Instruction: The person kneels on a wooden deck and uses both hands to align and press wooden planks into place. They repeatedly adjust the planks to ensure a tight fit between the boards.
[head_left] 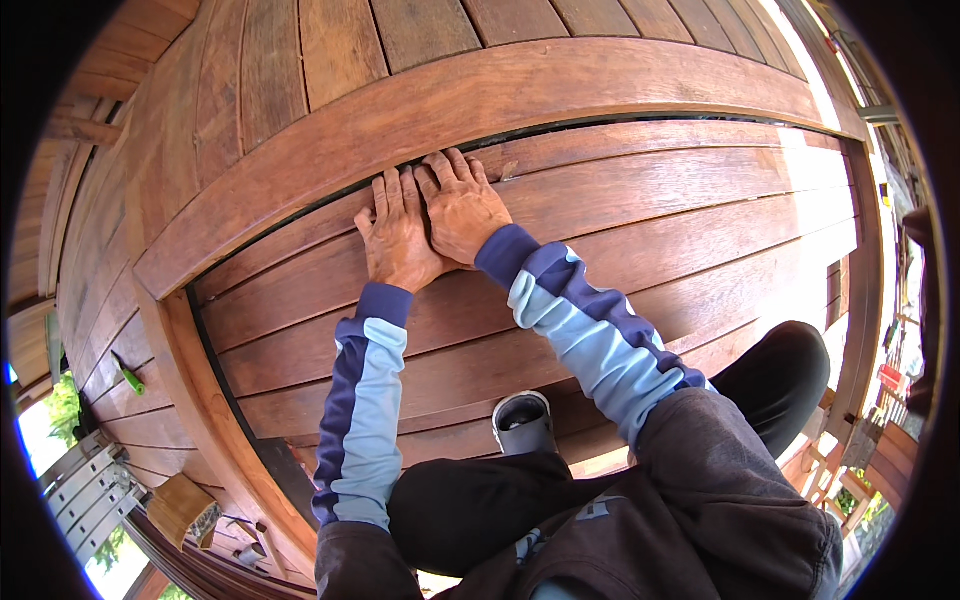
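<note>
My left hand [399, 241] lies palm down on reddish-brown wooden planks [640, 197], its fingers stretched toward the far edge. Close beside it, my right hand [466, 213] also presses flat, and the two hands touch. Both sets of fingertips reach a narrow dark gap [330, 202] between the planks and a thick wooden border beam [560, 82]. Neither hand holds anything that shows. What lies beneath the palms is hidden.
Side frame timbers [190, 375] border the planks on the left. A grey shoe [524, 424] rests on the planks near my bent, dark-trousered legs. At the left lie a green-handled tool [128, 374], a metal ladder [92, 492] and a brown box-like object [182, 508].
</note>
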